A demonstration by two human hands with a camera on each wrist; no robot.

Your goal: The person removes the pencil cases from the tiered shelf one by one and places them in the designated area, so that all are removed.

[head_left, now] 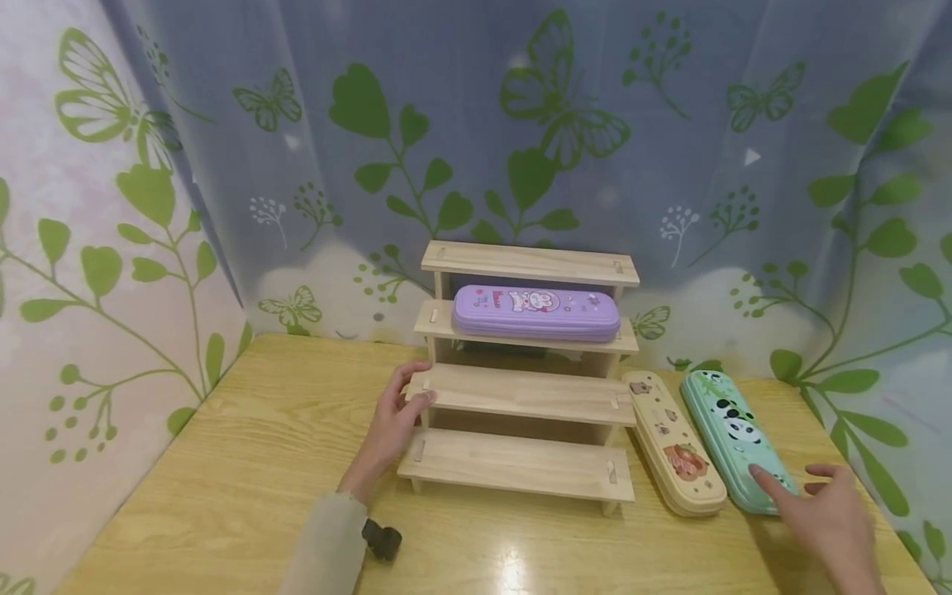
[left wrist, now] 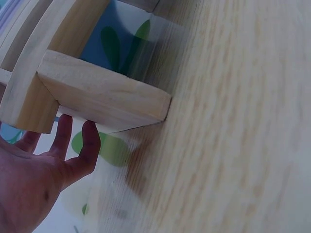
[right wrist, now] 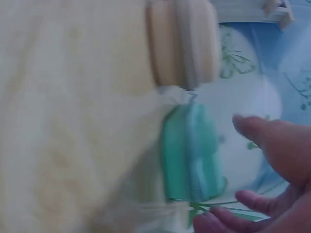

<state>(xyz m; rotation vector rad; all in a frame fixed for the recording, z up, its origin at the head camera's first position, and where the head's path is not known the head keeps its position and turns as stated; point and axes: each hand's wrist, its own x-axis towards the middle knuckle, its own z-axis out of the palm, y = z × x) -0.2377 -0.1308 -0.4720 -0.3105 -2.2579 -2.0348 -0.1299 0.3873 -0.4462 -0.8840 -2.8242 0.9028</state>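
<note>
A light wooden four-step display shelf (head_left: 513, 463) stands on the table. My left hand (head_left: 396, 413) grips the left end of its second-lowest step, thumb on top; in the left wrist view, the fingers (left wrist: 90, 145) lie against the wooden end piece. A purple pencil case (head_left: 535, 312) with a cartoon figure rests on the second step from the top. To the shelf's right lie a cream pencil case (head_left: 677, 446) and a green panda pencil case (head_left: 738, 438). My right hand (head_left: 829, 512), fingers spread, hovers at the near end of the green case; the right wrist view is blurred.
The yellow wood-grain table (head_left: 245, 463) extends left and in front of the shelf. Behind hangs a blue curtain (head_left: 461, 107) with green leaves and butterflies, close to the shelf's back. A similar printed cloth (head_left: 97, 273) borders the left side.
</note>
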